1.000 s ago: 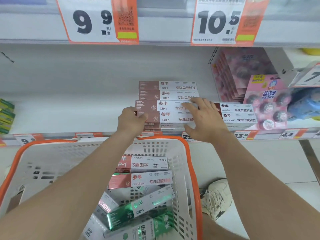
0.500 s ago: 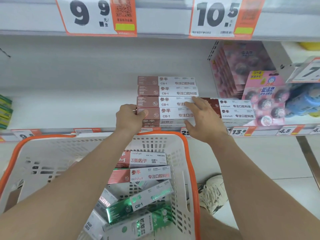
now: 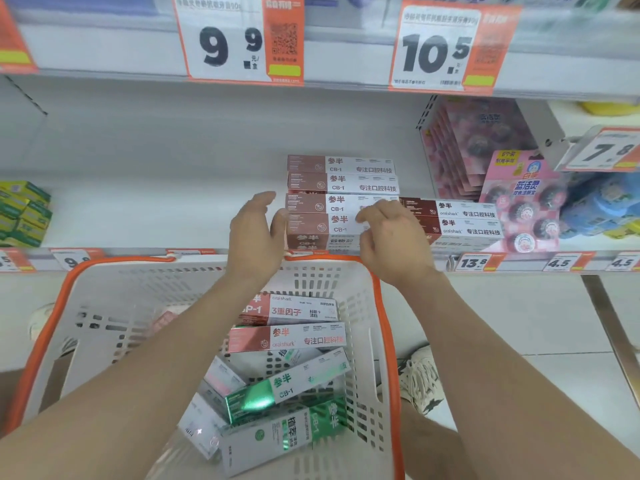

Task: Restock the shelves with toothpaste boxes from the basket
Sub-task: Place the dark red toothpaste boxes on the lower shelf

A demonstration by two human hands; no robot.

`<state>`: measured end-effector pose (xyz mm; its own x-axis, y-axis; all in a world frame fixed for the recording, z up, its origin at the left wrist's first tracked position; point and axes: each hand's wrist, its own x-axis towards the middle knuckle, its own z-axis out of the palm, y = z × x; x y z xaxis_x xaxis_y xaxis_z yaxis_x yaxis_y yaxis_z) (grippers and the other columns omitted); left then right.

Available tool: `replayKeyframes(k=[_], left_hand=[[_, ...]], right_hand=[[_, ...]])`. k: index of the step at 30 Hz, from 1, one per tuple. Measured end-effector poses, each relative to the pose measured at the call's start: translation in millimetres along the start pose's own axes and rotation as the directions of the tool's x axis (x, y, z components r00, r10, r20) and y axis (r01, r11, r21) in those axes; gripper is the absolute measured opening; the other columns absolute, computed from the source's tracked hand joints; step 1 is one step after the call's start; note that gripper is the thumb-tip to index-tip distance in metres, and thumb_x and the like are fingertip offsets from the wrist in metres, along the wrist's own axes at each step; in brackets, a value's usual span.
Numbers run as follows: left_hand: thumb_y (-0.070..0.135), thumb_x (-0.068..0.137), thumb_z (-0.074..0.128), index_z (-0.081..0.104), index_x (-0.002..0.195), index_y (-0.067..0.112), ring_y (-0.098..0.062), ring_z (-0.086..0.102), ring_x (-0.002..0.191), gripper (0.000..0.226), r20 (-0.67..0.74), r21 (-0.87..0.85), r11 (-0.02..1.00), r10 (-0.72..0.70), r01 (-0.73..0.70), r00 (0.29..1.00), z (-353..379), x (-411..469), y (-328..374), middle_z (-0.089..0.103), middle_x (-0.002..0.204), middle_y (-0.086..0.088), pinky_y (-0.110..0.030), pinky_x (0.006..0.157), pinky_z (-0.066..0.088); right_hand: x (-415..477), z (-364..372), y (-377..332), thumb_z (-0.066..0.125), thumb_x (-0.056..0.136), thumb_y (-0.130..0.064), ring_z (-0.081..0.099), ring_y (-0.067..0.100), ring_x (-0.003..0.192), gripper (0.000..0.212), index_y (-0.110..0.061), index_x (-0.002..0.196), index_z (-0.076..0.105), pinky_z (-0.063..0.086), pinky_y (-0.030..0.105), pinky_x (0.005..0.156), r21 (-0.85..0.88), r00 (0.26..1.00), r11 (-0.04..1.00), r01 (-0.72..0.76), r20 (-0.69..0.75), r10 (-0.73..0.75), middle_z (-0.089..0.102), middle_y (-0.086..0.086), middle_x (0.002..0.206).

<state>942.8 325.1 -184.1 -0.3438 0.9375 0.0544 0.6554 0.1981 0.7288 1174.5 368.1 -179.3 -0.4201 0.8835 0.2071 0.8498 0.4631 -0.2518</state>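
A stack of brown-and-white toothpaste boxes (image 3: pixel 341 183) stands on the white shelf (image 3: pixel 138 216). A lower pair of darker boxes (image 3: pixel 464 220) lies to its right. My left hand (image 3: pixel 256 233) is at the stack's left end, fingers relaxed and spread, thumb near the box ends. My right hand (image 3: pixel 391 237) hovers in front of the stack's lower boxes with fingers loosely curled, holding nothing. Below, the white basket with an orange rim (image 3: pixel 62 306) holds several boxes: red ones (image 3: pixel 291 337) and green ones (image 3: pixel 287 389).
Pink hanging packs (image 3: pixel 485 147) and blue packets (image 3: pixel 602 206) fill the shelf's right part. Green boxes (image 3: pixel 20 213) sit at the far left. Price tags 9.9 (image 3: pixel 228 46) and 10.5 (image 3: pixel 436 53) hang from the upper shelf. My shoe (image 3: pixel 420 382) stands beside the basket.
Both hands have let go of the stack and drawn back slightly. The left hand has opened up from its grip on the box ends.
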Motion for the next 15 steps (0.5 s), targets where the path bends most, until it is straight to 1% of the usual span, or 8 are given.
replayKeyframes(k=[2, 5, 7, 8, 10, 12, 13, 15], left_hand=[[0.017, 0.105, 0.055, 0.06, 0.126, 0.012, -0.019, 0.061, 0.104, 0.022, -0.109, -0.002, 0.984, 0.178, -0.179, 0.978, -17.7, -29.2, -12.6, 0.062, 0.117, -0.002, -0.035, 0.092, 0.051], [0.011, 0.1, 0.058, 0.058, 0.107, 0.014, -0.014, 0.053, 0.088, 0.008, -0.007, 0.085, 0.967, 0.242, -0.241, 0.97, -38.4, -77.3, -49.9, 0.054, 0.098, 0.004, -0.029, 0.075, 0.043], [0.011, 0.096, 0.062, 0.061, 0.101, 0.015, -0.014, 0.053, 0.083, 0.007, 0.092, 0.171, 0.961, 0.205, -0.218, 0.974, -48.1, -105.2, -84.3, 0.055, 0.092, 0.006, -0.031, 0.07, 0.045], [0.011, 0.094, 0.064, 0.063, 0.099, 0.015, -0.016, 0.055, 0.083, 0.006, 0.139, 0.219, 0.957, 0.162, -0.19, 0.977, -51.6, -116.7, -102.2, 0.057, 0.091, 0.005, -0.034, 0.069, 0.047], [0.011, 0.09, 0.066, 0.066, 0.099, 0.013, -0.024, 0.06, 0.087, 0.009, 0.223, 0.332, 0.938, 0.026, -0.101, 0.974, -56.3, -136.1, -135.1, 0.061, 0.094, -0.001, -0.039, 0.074, 0.051], [0.014, 0.086, 0.068, 0.066, 0.11, 0.011, -0.034, 0.058, 0.103, 0.025, 0.238, 0.5, 0.865, -0.179, 0.038, 0.954, -58.5, -150.6, -163.5, 0.062, 0.111, -0.012, -0.049, 0.09, 0.05], [0.018, 0.085, 0.067, 0.063, 0.12, 0.012, -0.039, 0.053, 0.114, 0.036, 0.231, 0.567, 0.816, -0.288, 0.112, 0.929, -61.0, -155.9, -172.1, 0.057, 0.125, -0.016, -0.055, 0.1, 0.046], [0.027, 0.087, 0.062, 0.053, 0.135, 0.016, -0.047, 0.038, 0.132, 0.05, 0.195, 0.622, 0.741, -0.46, 0.253, 0.866, -67.2, -162.2, -187.5, 0.038, 0.151, -0.017, -0.061, 0.111, 0.036]], right_hand=[[-9.5, 2.7, -30.9, 0.056, 0.079, -0.007, 0.06, 0.032, 0.073, 0.017, -0.008, 0.086, 0.071, 0.049, 0.035, 0.059, -0.034, 0.995, 0.994, 0.099, -0.001, -0.099, 0.065, 0.008, 0.077], [-30.2, 15.2, -79.1, 0.06, 0.078, -0.008, 0.058, 0.029, 0.06, 0.006, -0.013, 0.08, 0.063, 0.043, 0.031, 0.051, -0.051, 0.953, 0.966, 0.253, 0.188, -0.239, 0.06, 0.004, 0.068], [-46.8, 30.0, -102.9, 0.055, 0.084, -0.011, 0.063, 0.03, 0.074, 0.013, -0.016, 0.095, 0.06, 0.047, 0.035, 0.058, -0.04, 0.865, 0.965, 0.258, 0.456, -0.212, 0.064, 0.005, 0.081], [-57.7, 40.7, -109.8, 0.057, 0.086, -0.012, 0.065, 0.031, 0.089, 0.025, -0.015, 0.11, 0.059, 0.05, 0.038, 0.067, -0.021, 0.798, 0.976, 0.217, 0.579, -0.165, 0.066, 0.008, 0.095], [-83.0, 60.8, -116.5, 0.074, 0.08, -0.019, 0.051, 0.037, 0.129, 0.079, -0.018, 0.15, 0.038, 0.048, 0.048, 0.102, 0.0, 0.636, 0.993, 0.116, 0.768, -0.074, 0.052, 0.015, 0.136], [-106.4, 76.5, -117.0, 0.089, 0.069, -0.035, 0.023, 0.047, 0.149, 0.132, -0.027, 0.164, -0.001, 0.027, 0.058, 0.122, -0.048, 0.522, 0.991, 0.125, 0.853, -0.025, 0.022, 0.019, 0.162], [-114.0, 80.9, -118.1, 0.09, 0.066, -0.047, 0.018, 0.048, 0.152, 0.14, -0.031, 0.164, -0.01, 0.022, 0.059, 0.125, -0.064, 0.528, 0.99, 0.129, 0.849, -0.014, 0.016, 0.019, 0.165], [-117.5, 85.2, -120.2, 0.074, 0.069, -0.077, 0.029, 0.043, 0.145, 0.126, -0.039, 0.163, 0.0, 0.026, 0.056, 0.122, -0.058, 0.618, 0.997, 0.059, 0.786, 0.01, 0.029, 0.016, 0.157]])
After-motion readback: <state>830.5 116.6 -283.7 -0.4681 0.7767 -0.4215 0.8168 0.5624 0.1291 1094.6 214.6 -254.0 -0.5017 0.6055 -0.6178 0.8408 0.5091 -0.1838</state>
